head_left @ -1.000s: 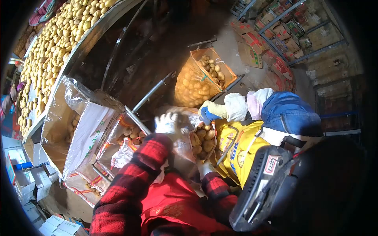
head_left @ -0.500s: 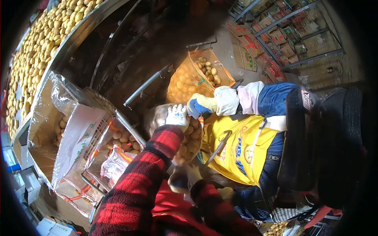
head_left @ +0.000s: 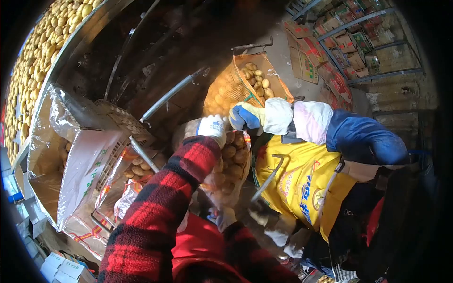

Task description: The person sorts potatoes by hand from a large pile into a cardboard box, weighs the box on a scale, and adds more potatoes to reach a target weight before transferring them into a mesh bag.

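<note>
A see-through bag of potatoes (head_left: 233,160) with a red and yellow edge stripe is in front of me. My left hand (head_left: 212,128), in a white glove with blue print, is closed on its far end. At its near end, my right hand (head_left: 222,218) is wrapped around the gathered bag, partly shadowed. A co-worker's blue and yellow gloved hand (head_left: 246,117) is right beside my left hand, at the bag's rim. The co-worker's other gloved hand (head_left: 278,228) is low on the right.
An orange mesh sack of potatoes (head_left: 226,92) stands beyond. Metal bars (head_left: 172,94) stick out around the bags. To the left are a plastic-lined box (head_left: 42,193) and a potato-covered sorting table (head_left: 35,70). The co-worker wears a yellow apron (head_left: 292,179).
The co-worker's body has shifted right and their lower gloved hand has come into clearer view. My right hand has moved slightly and stays at the bag's near end. The view has shifted a little.
</note>
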`<state>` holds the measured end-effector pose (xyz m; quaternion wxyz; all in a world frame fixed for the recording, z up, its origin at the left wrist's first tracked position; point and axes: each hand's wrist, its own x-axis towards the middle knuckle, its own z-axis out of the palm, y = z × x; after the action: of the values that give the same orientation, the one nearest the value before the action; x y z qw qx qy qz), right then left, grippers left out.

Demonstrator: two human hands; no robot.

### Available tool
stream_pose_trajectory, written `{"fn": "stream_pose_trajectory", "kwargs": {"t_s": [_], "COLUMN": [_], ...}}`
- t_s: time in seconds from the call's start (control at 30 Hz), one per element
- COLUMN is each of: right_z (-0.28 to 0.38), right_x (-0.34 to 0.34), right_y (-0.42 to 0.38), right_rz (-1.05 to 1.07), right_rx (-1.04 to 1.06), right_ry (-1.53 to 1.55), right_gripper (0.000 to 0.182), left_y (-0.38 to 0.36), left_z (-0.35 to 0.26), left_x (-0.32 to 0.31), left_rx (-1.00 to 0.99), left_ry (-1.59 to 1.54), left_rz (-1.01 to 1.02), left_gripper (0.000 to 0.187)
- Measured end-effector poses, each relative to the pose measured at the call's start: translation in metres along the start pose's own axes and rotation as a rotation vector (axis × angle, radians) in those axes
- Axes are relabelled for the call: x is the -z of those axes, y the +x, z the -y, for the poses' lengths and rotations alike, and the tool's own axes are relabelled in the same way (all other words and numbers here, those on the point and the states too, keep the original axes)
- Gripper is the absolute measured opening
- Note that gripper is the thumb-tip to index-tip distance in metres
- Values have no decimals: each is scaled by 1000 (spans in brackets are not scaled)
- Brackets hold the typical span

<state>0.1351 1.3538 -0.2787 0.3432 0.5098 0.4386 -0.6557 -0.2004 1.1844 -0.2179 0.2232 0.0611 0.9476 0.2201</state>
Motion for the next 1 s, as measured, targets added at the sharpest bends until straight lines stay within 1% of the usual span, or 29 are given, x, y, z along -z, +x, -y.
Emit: {"fn": "stream_pose_trajectory", "kwargs": {"t_s": [0.03, 0.07, 0.13, 0.17, 0.2, 0.27, 0.3, 0.33, 0.37, 0.43, 0.47, 0.5, 0.6, 0.63, 0.67, 0.73, 0.77, 0.8, 0.83, 0.87, 0.9, 0.93, 0.97, 1.0], "right_z": [21, 28, 12, 1, -10, -22, 3, 28, 44, 62, 48, 44, 35, 34, 12, -39, -35, -31, -28, -24, -21, -18, -18, -16], "right_x": [-33, -45, -28, -4, 24, 73, 53, 31, 19, 6, 19, 21, 31, 30, 35, 53, 48, 42, 35, 30, 24, 20, 17, 15], "right_y": [-31, -38, -9, 10, 30, 78, 64, 49, 44, 45, 65, 72, 67, 56, 79, 131, 106, 81, 73, 70, 68, 66, 67, 66], "right_rz": [-78, -27, -95, -182, -264, -424, -484, -530, -543, -521, -356, -234, -509, -596, -525, -363, 18, 303, 257, 147, 67, 26, -2, -26], "right_rx": [39, 35, 110, 289, 457, 650, 775, 922, 1026, 1154, 1055, 953, 892, 823, 883, 994, 891, 684, 678, 732, 769, 790, 798, 812], "right_ry": [19, 147, 309, -195, -701, -1277, -1139, -937, -804, -544, -204, 159, -511, -758, -576, -207, 315, 857, 836, 677, 556, 480, 431, 391], "right_gripper": [33, 33, 30, 26, 23, 23, 27, 31, 36, 45, 48, 51, 57, 57, 52, 44, 39, 35, 34, 34, 33, 32, 32, 31], "left_y": [4, 8, 17, 21, 20, 13, 15, 20, 21, 18, 10, 7, 0, 5, 0, 4, 15, 28, 29, 33, 27, 8, -6, 9], "left_z": [4, 7, 2, -1, -9, -28, -32, -36, -39, -47, -54, -59, -70, -65, -70, -61, -44, -29, -20, -22, -36, -58, -71, -51], "left_x": [-12, -24, -24, -23, -13, 7, -4, -14, -19, -18, -8, -3, 2, -15, -12, -35, -54, -86, -87, -85, -67, -36, -21, -44], "left_rx": [-76, -155, -179, -187, -126, 7, 13, 17, 21, 40, 55, 72, 126, 74, 67, -44, -149, -198, -212, -230, -134, -35, 61, -34], "left_ry": [62, 125, -177, -327, -428, -629, -619, -613, -604, -593, -594, -607, -662, -696, -612, -375, -379, -179, -150, -127, -183, -240, -296, -202], "left_rz": [-214, -426, -322, -266, -159, 67, -10, -8, -4, 18, 38, 56, 114, 50, 27, -63, -109, -261, -254, -248, -204, -149, -82, -161], "left_gripper": [45, 46, 46, 46, 45, 45, 42, 41, 40, 37, 36, 35, 32, 30, 32, 36, 39, 36, 34, 32, 31, 31, 30, 30]}}
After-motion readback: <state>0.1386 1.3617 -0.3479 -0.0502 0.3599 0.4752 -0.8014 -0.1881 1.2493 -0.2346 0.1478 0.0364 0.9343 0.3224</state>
